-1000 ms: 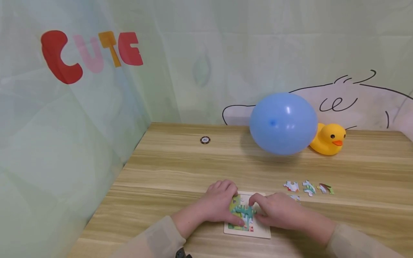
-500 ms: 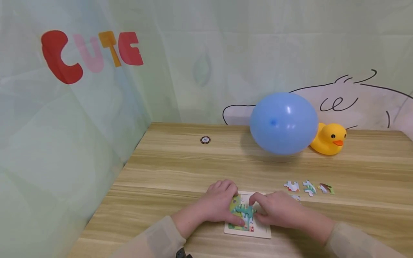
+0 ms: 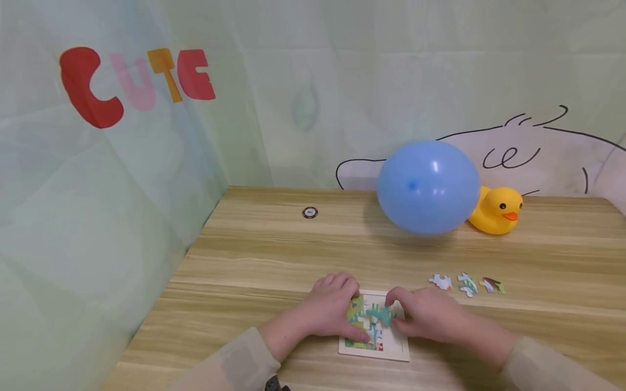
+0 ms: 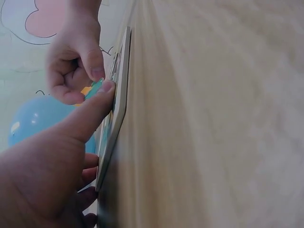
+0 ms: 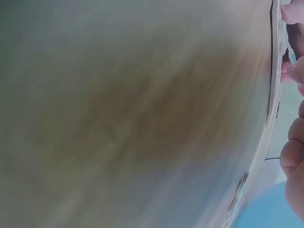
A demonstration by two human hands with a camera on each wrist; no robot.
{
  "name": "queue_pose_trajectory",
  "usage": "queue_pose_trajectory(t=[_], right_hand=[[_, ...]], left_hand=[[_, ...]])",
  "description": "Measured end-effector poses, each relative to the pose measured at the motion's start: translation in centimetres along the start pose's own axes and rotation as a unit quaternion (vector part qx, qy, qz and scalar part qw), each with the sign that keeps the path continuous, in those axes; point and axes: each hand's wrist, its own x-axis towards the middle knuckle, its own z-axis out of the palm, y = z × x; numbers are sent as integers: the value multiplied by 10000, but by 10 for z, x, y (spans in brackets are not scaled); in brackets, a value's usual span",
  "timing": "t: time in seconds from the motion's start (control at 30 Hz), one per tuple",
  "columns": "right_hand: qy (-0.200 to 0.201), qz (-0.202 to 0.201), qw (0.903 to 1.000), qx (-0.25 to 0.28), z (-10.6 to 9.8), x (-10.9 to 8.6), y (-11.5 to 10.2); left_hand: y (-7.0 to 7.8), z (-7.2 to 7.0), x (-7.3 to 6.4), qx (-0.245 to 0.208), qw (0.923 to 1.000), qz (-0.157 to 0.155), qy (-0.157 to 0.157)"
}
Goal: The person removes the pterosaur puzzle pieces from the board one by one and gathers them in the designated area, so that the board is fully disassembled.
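Observation:
My left hand (image 3: 332, 308) holds the small jigsaw puzzle board (image 3: 397, 352) from its left side, thumb pressed on the picture and fingers at the far edge. Between thumb and index finger, my right hand (image 3: 430, 315) pinches a green puzzle piece (image 3: 380, 314) over the board. That piece (image 4: 94, 89) is tilted up off the board's face in the left wrist view, close by the left thumb. Other pieces with green and white print fill the board's left and lower parts. In the right wrist view the board (image 5: 274, 61) shows only edge-on, with fingertips beside it.
Several loose puzzle pieces (image 3: 467, 284) lie on the wooden table (image 3: 244, 271) beyond my right hand, which partly hides one. Farther back are a blue balloon (image 3: 427, 187), a yellow rubber duck (image 3: 496, 212) and a round chip (image 3: 310, 212). Printed cloth walls border the table.
My right hand has lifted the green piece from its spot among the others and drawn it slightly right and up. My left hand stays in place on the board.

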Motion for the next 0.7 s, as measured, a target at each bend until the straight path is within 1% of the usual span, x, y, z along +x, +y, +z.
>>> queue_pose_trajectory(t=[0.1,0.27,0.43,0.57,0.7], right_hand=[[-155,237,9996,76,-3,-3,3],[-475,841,9953,84,-10,-11,9],[-468,1053,9932,142,-17,-18,16],[-517,1221,9908,275,-21,-26,21],[-480,1369,9888,344,-26,-34,27]], left_hand=[[-2,2,0,-67,10000,27,35],[-4,2,0,-164,9998,49,65],[-5,0,-1,-175,9998,17,-58],[-6,-1,-2,-139,9997,127,-183],[-8,-2,-3,-81,9993,228,-296]])
